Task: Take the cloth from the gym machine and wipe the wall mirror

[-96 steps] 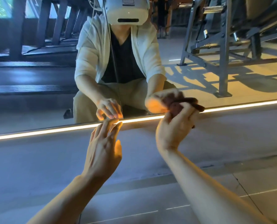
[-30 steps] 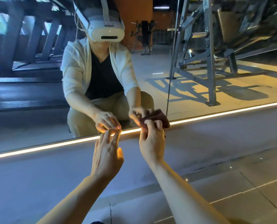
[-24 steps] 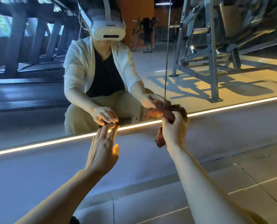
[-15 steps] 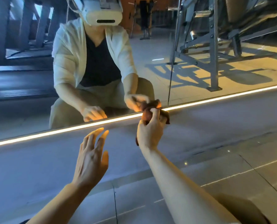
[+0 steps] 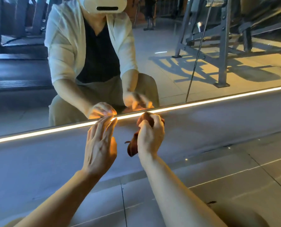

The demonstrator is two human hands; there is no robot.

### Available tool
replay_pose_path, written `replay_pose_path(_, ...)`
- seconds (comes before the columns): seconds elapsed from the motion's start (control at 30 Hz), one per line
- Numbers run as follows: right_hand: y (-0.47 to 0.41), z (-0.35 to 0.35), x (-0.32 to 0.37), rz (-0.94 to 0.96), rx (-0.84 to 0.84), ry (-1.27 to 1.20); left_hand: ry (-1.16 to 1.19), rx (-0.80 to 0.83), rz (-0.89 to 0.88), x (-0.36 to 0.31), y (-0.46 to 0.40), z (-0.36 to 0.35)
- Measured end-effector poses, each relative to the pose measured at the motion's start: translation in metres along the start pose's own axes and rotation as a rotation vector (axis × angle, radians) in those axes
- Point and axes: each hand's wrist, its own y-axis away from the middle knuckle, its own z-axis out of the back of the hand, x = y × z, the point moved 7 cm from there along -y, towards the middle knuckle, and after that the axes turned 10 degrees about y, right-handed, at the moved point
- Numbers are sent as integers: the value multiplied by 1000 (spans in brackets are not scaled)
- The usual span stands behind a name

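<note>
Two hands (image 5: 102, 145), one cloth (image 5: 133, 145), one mirror (image 5: 177, 71)

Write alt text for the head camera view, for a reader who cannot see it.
A person's right hand grips a reddish-brown cloth at the lit bottom edge of a wall mirror. The open left hand reaches toward the same edge, fingers straight.
</note>
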Motion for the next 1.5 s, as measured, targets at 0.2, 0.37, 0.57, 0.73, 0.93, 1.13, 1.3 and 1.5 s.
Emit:
replay_pose_path(0.2, -52, 39, -14, -192, -376, -22, -3, 54, -64, 9, -7, 8)
replay_pose_path(0.37, 23, -20, 9, 284, -60, 117, 15, 83, -138, 12, -8, 13)
replay_pose_path(0.57, -30, 29, 7, 141, -485, -42, 67, 151, -191, 17, -10, 19)
replay_pose_path(0.73, -4, -8, 35, 358, -367, 29, 56, 161, -208, 30, -8, 40)
replay_pose_path(0.93, 71, -60, 58, 810, -80, 198, 38, 113, -180, 45, -5, 59)
replay_pose_path(1.13, 65, -56, 76, 766, -291, 170, 51, 70, -165, 48, -1, 73)
replay_pose_path(1.3, 94, -80, 73, 985, -70, 318, 46, 12, -71, 62, 0, 87)
replay_pose_path(1.5, 63, -46, 39, 564, -358, 315, 29, 111, -91, 65, 12, 92)
